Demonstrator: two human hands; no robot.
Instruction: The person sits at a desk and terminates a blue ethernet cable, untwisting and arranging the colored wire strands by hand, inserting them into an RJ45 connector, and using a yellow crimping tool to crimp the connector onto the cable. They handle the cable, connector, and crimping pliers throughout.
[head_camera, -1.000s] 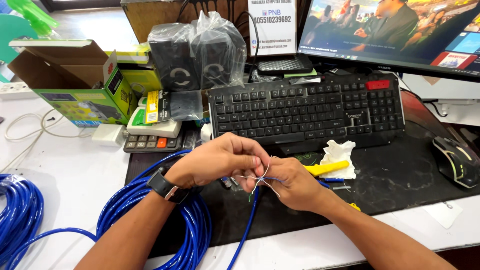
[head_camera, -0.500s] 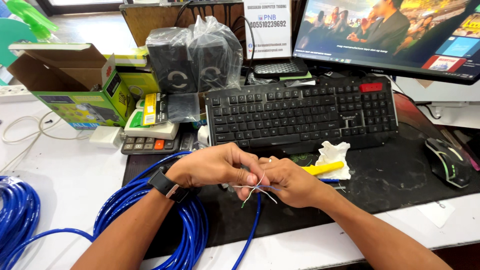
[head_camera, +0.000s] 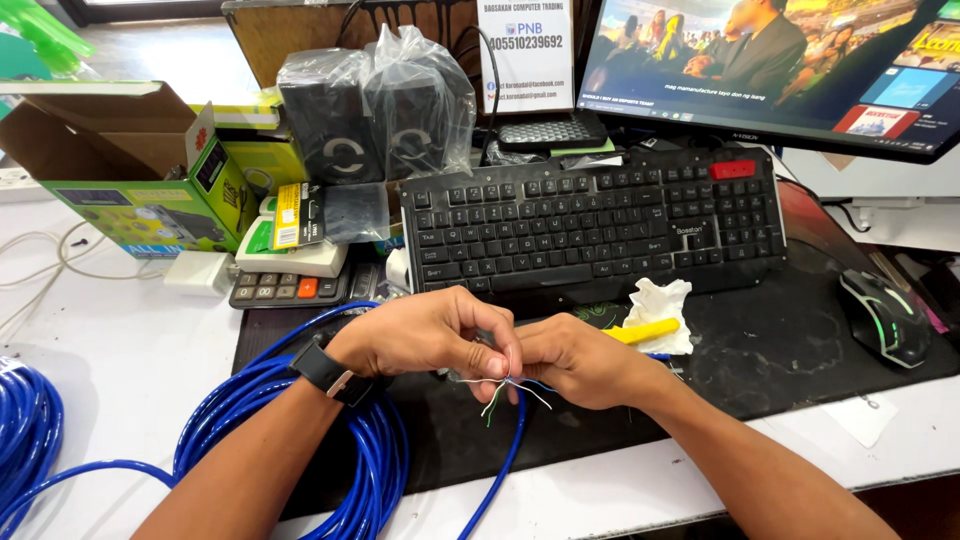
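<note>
We see our left hand (head_camera: 435, 335) and right hand (head_camera: 575, 360) pinching the fanned thin wires (head_camera: 505, 392) of a blue network cable (head_camera: 500, 460), near the black keyboard (head_camera: 590, 225).

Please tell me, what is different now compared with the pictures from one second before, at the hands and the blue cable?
Little changed. Both hands stay together on the end of the blue cable, the left hand and right hand still pinching its thin loose wires. The wires now fan downward below the fingers, more spread than before. The keyboard, mouse, yellow tool and cable coil stayed in place.
</note>
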